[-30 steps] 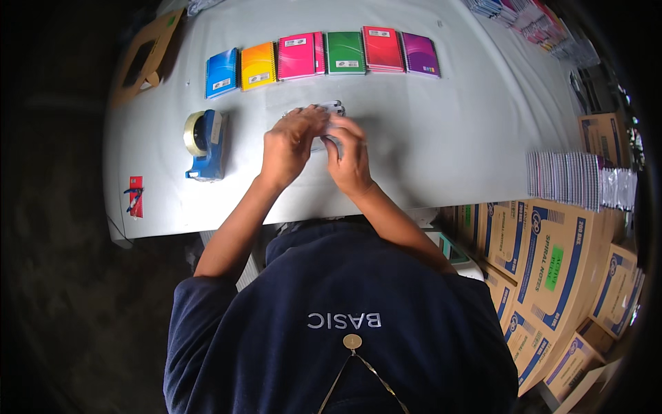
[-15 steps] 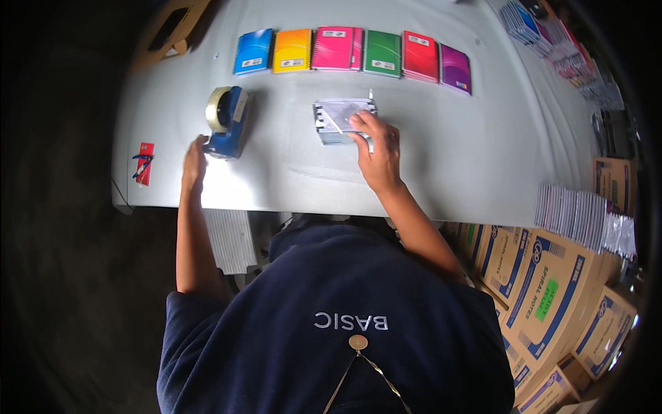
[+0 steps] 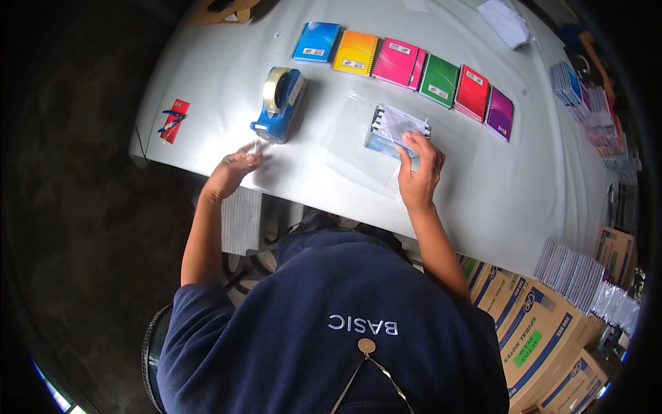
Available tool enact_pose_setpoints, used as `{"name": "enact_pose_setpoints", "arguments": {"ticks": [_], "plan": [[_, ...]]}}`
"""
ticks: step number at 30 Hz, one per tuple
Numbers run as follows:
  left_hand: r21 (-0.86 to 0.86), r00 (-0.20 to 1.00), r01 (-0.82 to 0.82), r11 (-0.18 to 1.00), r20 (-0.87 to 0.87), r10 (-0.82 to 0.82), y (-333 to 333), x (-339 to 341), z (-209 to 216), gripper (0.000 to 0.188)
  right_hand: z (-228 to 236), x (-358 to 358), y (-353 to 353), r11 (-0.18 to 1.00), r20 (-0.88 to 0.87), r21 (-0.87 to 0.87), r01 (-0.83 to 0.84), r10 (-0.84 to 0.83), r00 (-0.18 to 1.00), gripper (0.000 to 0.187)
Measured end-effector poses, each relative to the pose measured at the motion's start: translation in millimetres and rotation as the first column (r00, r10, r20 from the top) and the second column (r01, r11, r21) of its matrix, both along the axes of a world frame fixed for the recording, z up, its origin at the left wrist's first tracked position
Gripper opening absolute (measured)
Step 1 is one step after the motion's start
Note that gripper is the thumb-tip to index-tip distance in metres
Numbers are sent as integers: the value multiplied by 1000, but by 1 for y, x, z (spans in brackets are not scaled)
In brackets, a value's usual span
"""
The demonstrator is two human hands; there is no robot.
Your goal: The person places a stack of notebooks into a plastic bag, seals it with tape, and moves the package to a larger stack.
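My left hand (image 3: 236, 170) is just in front of the blue tape dispenser (image 3: 276, 110), fingers pinched on what looks like a short strip of clear tape (image 3: 256, 145). A roll of clear tape (image 3: 277, 90) sits upright in the dispenser. Closer to the middle of the table lies a small stack of spiral notebooks (image 3: 383, 141) in clear plastic, its black binding loops showing on the left side. The curled fingers and thumb of my right hand (image 3: 421, 172) grip its right edge, where the plastic is folded over.
Several spiral notebooks form a row beyond the stack, from a blue one (image 3: 316, 43) to a purple one (image 3: 500, 114). A red card with a dark blue tool (image 3: 174, 122) lies at left. Piled notebooks (image 3: 569, 276) and cartons (image 3: 534, 331) stand at right. Another person's arm (image 3: 597, 58) shows far right.
My left hand has come away from the dispenser's front end toward the table edge. My right hand stays at the wrapped stack. The whole view has turned.
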State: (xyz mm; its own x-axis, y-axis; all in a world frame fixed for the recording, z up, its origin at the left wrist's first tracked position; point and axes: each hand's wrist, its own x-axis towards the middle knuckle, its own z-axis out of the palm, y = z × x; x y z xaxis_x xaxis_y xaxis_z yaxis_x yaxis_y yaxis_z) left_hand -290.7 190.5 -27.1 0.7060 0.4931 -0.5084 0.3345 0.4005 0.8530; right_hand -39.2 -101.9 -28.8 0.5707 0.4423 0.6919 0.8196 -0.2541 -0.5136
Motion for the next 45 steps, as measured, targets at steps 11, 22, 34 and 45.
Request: {"name": "enact_pose_setpoints", "arguments": {"ticks": [11, 22, 34, 45], "plan": [[123, 935, -26, 992, 353, -19, -172, 168, 108, 40, 1, 2, -4, 1000, 21, -1, -27, 27, 999, 52], [80, 983, 175, 981, -70, -170, -181, 159, 29, 40, 19, -7, -9, 938, -90, -345, -2, -31, 995, 48], [928, 901, 346, -139, -370, -228, -162, 152, -84, 72, 67, 50, -3, 921, -389, -366, -133, -21, 921, 67], [883, 872, 444, -151, -465, -153, -185, 154, -59, 70, 319, 146, -360, 226, 740, 244, 943, -672, -30, 58]]}}
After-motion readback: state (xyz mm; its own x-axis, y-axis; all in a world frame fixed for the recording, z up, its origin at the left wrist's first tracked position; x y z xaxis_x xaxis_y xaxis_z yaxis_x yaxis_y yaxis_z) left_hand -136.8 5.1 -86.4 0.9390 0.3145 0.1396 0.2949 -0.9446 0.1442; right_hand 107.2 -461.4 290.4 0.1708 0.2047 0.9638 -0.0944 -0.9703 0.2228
